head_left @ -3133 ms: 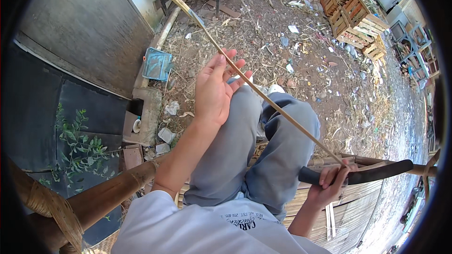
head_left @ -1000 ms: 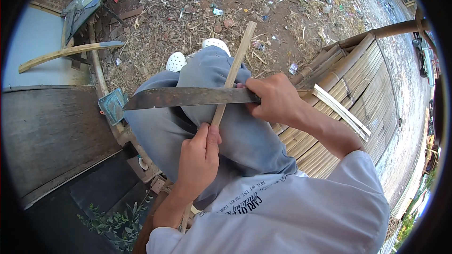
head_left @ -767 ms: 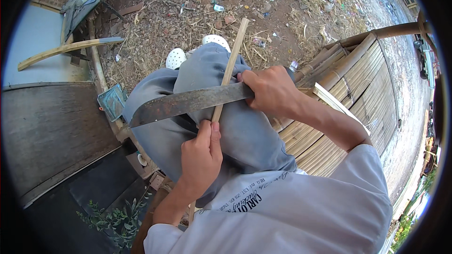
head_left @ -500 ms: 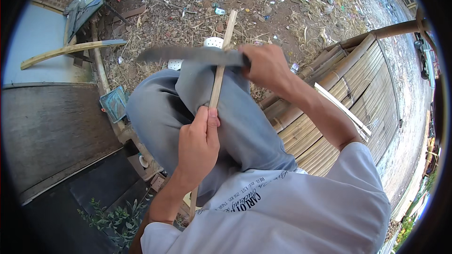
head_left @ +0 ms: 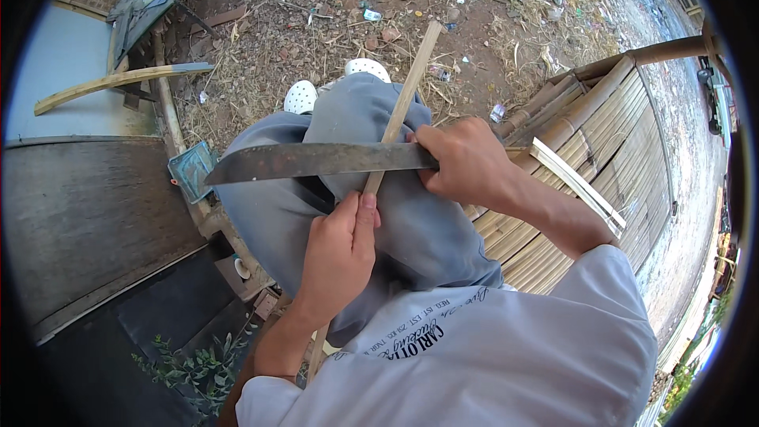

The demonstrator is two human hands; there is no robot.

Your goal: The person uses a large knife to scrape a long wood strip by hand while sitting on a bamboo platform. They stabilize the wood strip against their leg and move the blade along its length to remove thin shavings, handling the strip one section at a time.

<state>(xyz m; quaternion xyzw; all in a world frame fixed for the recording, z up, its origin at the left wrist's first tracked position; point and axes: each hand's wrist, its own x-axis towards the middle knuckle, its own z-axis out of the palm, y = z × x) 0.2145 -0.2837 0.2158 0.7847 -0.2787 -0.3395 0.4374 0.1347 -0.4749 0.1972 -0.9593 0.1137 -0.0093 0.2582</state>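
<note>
Since half a second ago the knife (head_left: 316, 160) has come back down the strip (head_left: 399, 107), from near its far end to just above my left hand (head_left: 338, 257); I see the blade now lying flat across the knees (head_left: 348, 134), edge against the strip.

My right hand (head_left: 466, 164) is a closed fist around the knife's handle, fingers curled tight, just right of the strip. The blade runs left from it, crossing the strip at a right angle, tip out past the left knee.

My left hand grips the strip below the blade, fingers wrapped round it and pressed together, thumb laid straight up along its face toward the knife. The strip runs from under that hand up over the knees, its far end above the dirt (head_left: 332, 24) beyond the white shoes (head_left: 368, 69).

Right of the strip lies a bamboo platform (head_left: 609, 134), with a pale slat (head_left: 577, 186) on it. Left of the strip, a small teal tray (head_left: 192, 170) sits on the ground.
</note>
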